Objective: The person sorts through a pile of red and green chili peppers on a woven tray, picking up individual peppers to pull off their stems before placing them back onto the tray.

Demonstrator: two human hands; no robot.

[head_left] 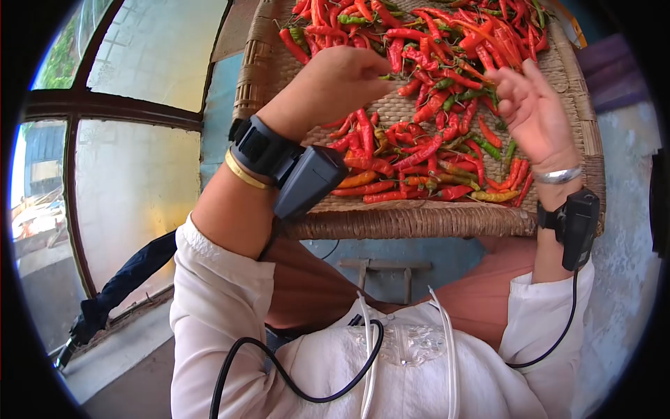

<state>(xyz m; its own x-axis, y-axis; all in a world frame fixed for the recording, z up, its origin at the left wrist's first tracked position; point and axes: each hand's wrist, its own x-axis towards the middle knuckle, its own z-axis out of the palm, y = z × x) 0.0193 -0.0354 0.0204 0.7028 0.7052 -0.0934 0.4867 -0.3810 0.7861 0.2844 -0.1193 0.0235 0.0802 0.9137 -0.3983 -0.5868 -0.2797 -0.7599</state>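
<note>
A woven tray (pixel 419 222) holds many peppers, mostly red, some green or orange. My left hand (pixel 342 84) is over the left part of the tray, above a gap between the far peppers (pixel 433 42) and the nearer peppers (pixel 419 157). Its fingers bend inward toward the thumb, and whether anything is between them is hidden. Palm up and fingers loosely curled apart, my right hand (pixel 534 115) is over the tray's right side, beside the peppers, with nothing in it.
A framed window (pixel 139 160) stands at the left, with a dark folded umbrella (pixel 136 272) leaning by it. Below the tray is a small stool or frame (pixel 385 265). A black cable (pixel 279 370) loops over my lap. Purple cloth (pixel 618 70) lies at the far right.
</note>
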